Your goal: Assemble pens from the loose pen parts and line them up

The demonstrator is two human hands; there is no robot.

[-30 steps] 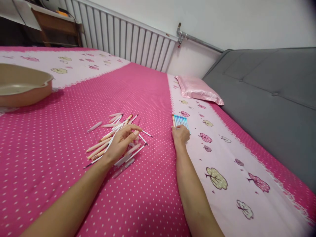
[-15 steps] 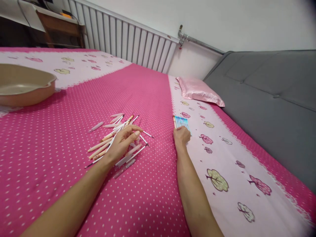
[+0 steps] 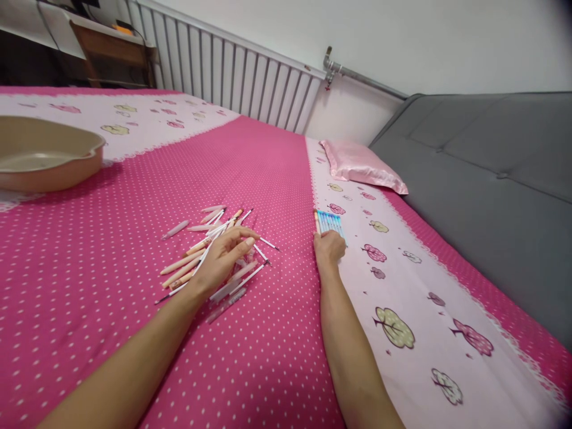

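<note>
My left hand (image 3: pixel 227 255) rests over a loose pile of pens, its fingers stretched out and the thumb apart. Under and around it lie beige pens (image 3: pixel 181 264), thin white sticks with dark tips (image 3: pixel 247 279) and several pale pink pens (image 3: pixel 176 229). My right hand (image 3: pixel 329 245) is curled at the lower end of a beige pen (image 3: pixel 317 220), along the left side of a row of light-blue pens (image 3: pixel 329 220). The curled hand covers the near ends of that row, and its fingertips are mostly hidden.
A beige basin (image 3: pixel 53 174) stands at the far left on the pink dotted bedspread (image 3: pixel 263 161). A pink pillow (image 3: pixel 361 164) lies against the grey headboard (image 3: pixel 482 149). Beyond the bed are a white radiator (image 3: pixel 232 62), a pipe (image 3: pixel 366 79) and a wooden desk (image 3: pixel 111 47).
</note>
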